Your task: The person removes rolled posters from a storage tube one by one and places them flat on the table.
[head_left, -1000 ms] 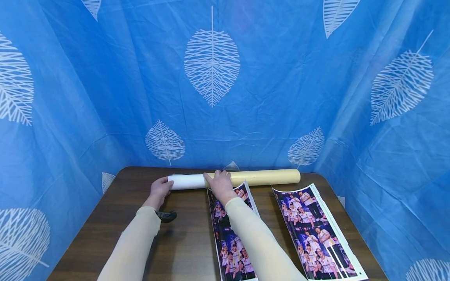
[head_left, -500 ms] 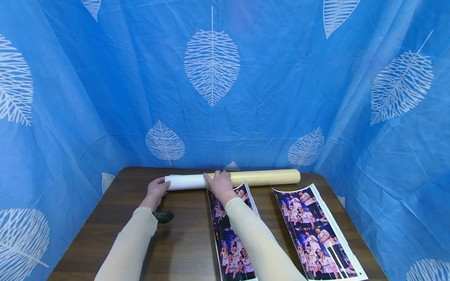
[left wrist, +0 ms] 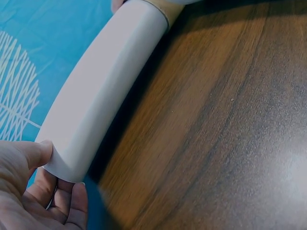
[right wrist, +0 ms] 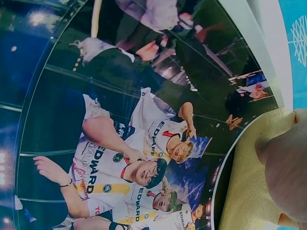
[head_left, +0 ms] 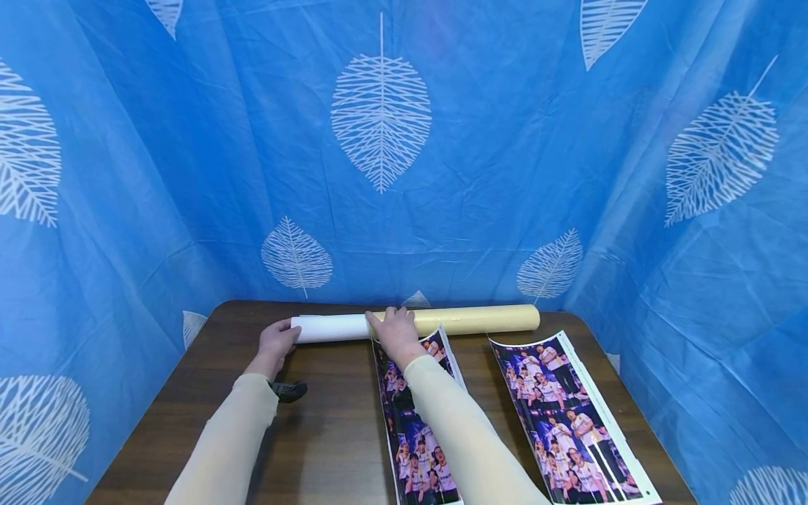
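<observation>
Along the back of the table lies a yellow paper tube, and a white paper roll sticks out of its left end. My left hand pinches the outer end of the white roll, with the thumb over its edge and the fingers beneath, as the left wrist view shows. Around the near end of the yellow tube, where the white roll comes out, my right hand grips. In the right wrist view the hand appears at the right side, on the wrinkled yellow surface.
Under my right forearm lies a glossy photo print of a group of people, its top corner curling up against the tube. A similar print lies to the right. Behind the brown table hangs a blue curtain with white leaves.
My left hand has moved left with the end of the white roll, and more of the roll shows outside the yellow tube. My right hand has stayed in place.
</observation>
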`<action>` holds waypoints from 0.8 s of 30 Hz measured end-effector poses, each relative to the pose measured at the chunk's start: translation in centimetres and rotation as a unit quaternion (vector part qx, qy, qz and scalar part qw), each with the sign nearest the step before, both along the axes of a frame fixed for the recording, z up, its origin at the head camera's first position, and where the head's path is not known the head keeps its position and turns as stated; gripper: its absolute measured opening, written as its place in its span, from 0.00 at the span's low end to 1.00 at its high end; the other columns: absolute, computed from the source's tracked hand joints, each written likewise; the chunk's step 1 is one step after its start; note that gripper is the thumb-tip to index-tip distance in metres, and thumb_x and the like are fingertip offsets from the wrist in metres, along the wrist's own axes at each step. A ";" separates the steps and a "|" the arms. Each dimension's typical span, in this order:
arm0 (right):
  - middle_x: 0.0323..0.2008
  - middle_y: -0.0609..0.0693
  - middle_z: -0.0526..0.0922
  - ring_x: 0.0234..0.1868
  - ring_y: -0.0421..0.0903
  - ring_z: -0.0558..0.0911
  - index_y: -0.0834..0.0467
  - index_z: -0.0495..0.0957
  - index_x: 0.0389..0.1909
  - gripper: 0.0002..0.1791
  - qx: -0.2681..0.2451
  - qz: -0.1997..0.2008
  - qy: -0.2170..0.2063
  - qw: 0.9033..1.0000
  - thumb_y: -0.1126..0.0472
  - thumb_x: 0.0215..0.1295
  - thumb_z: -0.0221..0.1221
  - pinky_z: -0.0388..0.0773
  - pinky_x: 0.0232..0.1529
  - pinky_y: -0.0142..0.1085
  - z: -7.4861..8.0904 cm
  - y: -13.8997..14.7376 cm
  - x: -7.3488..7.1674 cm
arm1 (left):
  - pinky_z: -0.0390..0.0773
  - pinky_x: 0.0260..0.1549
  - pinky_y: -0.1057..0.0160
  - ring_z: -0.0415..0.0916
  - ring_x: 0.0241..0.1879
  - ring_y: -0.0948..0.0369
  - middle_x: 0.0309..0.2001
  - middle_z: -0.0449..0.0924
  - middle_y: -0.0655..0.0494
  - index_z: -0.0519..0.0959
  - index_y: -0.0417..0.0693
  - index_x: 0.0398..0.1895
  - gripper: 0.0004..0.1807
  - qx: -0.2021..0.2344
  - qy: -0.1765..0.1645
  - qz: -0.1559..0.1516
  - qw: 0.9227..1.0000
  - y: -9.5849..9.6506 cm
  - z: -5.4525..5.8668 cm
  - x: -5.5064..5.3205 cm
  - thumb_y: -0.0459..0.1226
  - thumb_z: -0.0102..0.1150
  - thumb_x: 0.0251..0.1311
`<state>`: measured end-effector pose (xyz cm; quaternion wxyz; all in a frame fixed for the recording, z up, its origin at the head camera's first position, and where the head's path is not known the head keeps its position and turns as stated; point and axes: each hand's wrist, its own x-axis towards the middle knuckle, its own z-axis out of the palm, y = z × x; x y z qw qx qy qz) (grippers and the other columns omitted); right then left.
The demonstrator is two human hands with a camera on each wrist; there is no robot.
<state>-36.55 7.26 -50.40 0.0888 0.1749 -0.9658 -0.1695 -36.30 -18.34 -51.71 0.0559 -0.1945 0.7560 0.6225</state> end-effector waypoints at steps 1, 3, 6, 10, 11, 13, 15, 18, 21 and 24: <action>0.47 0.61 0.78 0.46 0.58 0.80 0.34 0.65 0.75 0.32 0.000 0.000 0.003 1.000 0.63 0.76 0.52 0.80 0.48 0.51 0.0 0.0 0.0 | 0.64 0.69 0.45 0.58 0.71 0.39 0.76 0.55 0.31 0.56 0.33 0.78 0.31 -0.001 0.001 -0.002 1.000 -0.1 0.0 0.0 0.37 0.49 0.78; 0.48 0.60 0.78 0.46 0.58 0.80 0.34 0.65 0.75 0.31 0.003 -0.001 0.004 1.000 0.63 0.77 0.51 0.80 0.48 0.51 0.1 0.0 0.1 | 0.64 0.69 0.45 0.59 0.71 0.39 0.76 0.55 0.31 0.56 0.33 0.78 0.31 -0.003 0.001 -0.003 1.000 -0.2 0.0 0.0 0.37 0.49 0.78; 0.48 0.60 0.78 0.46 0.58 0.80 0.34 0.66 0.75 0.31 0.004 -0.002 0.007 1.000 0.63 0.77 0.51 0.80 0.48 0.51 0.1 0.0 0.1 | 0.64 0.69 0.45 0.59 0.71 0.39 0.76 0.55 0.31 0.57 0.33 0.78 0.31 -0.002 0.001 -0.003 1.000 -0.3 -0.1 0.0 0.37 0.49 0.78; 0.48 0.61 0.78 0.47 0.59 0.80 0.34 0.64 0.75 0.31 0.005 -0.003 0.001 1.000 0.63 0.77 0.50 0.80 0.50 0.52 0.0 0.0 0.0 | 0.64 0.69 0.44 0.59 0.71 0.39 0.75 0.55 0.31 0.57 0.32 0.77 0.31 0.001 0.003 -0.002 1.000 -0.5 -0.1 0.2 0.37 0.49 0.78; 0.48 0.61 0.78 0.47 0.59 0.80 0.34 0.64 0.76 0.32 0.005 -0.003 -0.001 1.000 0.63 0.77 0.50 0.80 0.50 0.52 0.0 0.0 -0.1 | 0.64 0.69 0.44 0.59 0.71 0.39 0.75 0.55 0.31 0.57 0.32 0.77 0.31 0.001 0.003 -0.002 1.000 -0.6 -0.1 0.2 0.37 0.49 0.78; 0.49 0.61 0.77 0.48 0.59 0.80 0.34 0.64 0.76 0.32 0.003 -0.004 -0.005 1.000 0.63 0.77 0.51 0.79 0.51 0.53 0.0 0.0 -0.1 | 0.64 0.69 0.44 0.58 0.71 0.38 0.75 0.55 0.30 0.57 0.31 0.77 0.31 0.002 0.006 -0.004 1.000 -0.7 0.0 0.3 0.37 0.49 0.78; 0.49 0.61 0.77 0.48 0.59 0.79 0.34 0.63 0.76 0.32 0.003 -0.005 -0.009 1.000 0.63 0.77 0.51 0.79 0.51 0.53 0.0 0.0 -0.1 | 0.64 0.69 0.44 0.58 0.71 0.38 0.75 0.55 0.30 0.57 0.31 0.77 0.31 0.002 0.006 -0.004 1.000 -0.8 0.0 0.4 0.37 0.49 0.78; 0.49 0.61 0.77 0.48 0.59 0.79 0.34 0.64 0.76 0.32 0.002 -0.003 -0.005 1.000 0.63 0.76 0.52 0.80 0.51 0.52 0.0 0.0 0.0 | 0.64 0.69 0.44 0.59 0.71 0.38 0.76 0.55 0.30 0.57 0.32 0.77 0.31 0.001 0.006 -0.002 1.000 -1.0 0.0 0.3 0.37 0.49 0.78; 0.48 0.61 0.78 0.47 0.59 0.80 0.34 0.65 0.75 0.32 0.000 -0.001 0.002 1.000 0.62 0.75 0.53 0.80 0.50 0.52 -0.1 0.0 -0.1 | 0.65 0.69 0.44 0.59 0.71 0.39 0.76 0.55 0.31 0.58 0.32 0.77 0.31 -0.002 0.004 0.001 1.000 -1.2 0.0 0.2 0.37 0.49 0.78; 0.48 0.61 0.78 0.48 0.59 0.80 0.34 0.65 0.75 0.32 0.000 -0.001 0.000 1.000 0.62 0.76 0.53 0.80 0.51 0.52 -0.1 0.0 -0.2 | 0.65 0.69 0.44 0.59 0.71 0.38 0.76 0.55 0.31 0.58 0.32 0.77 0.31 -0.005 0.002 0.006 1.000 -1.3 0.0 0.1 0.37 0.50 0.78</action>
